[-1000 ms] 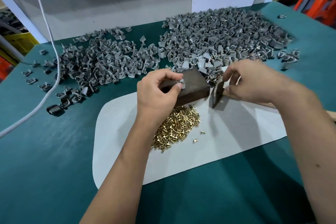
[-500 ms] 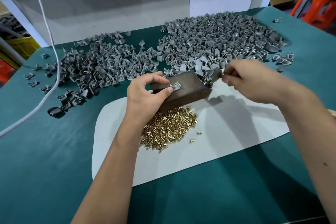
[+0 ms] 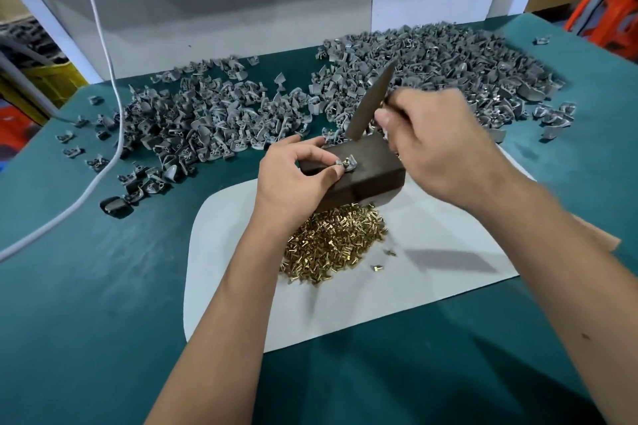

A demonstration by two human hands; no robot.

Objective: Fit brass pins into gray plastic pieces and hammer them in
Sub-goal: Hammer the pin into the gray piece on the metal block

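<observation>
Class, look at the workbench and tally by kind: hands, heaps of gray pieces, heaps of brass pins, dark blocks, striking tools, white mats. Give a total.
Hands: 2, left hand and right hand
Gray heaps: 2, left heap, right heap
Brass pin heap: 1
Dark block: 1
Striking tool: 1
White mat: 1
Total: 8

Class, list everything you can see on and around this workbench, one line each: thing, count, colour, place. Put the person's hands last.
gray plastic pieces: two big heaps, gray, far half of table
held piece: one, gray, on the block
brass pins: one heap plus strays, gold, below the block
block: one, dark brown, centre
hammer: one, gray head, raised above the block
mat: one, white, under pins and block
table cover: one, teal
cable: one, white, left
left hand: pinches held piece
right hand: grips hammer
</observation>
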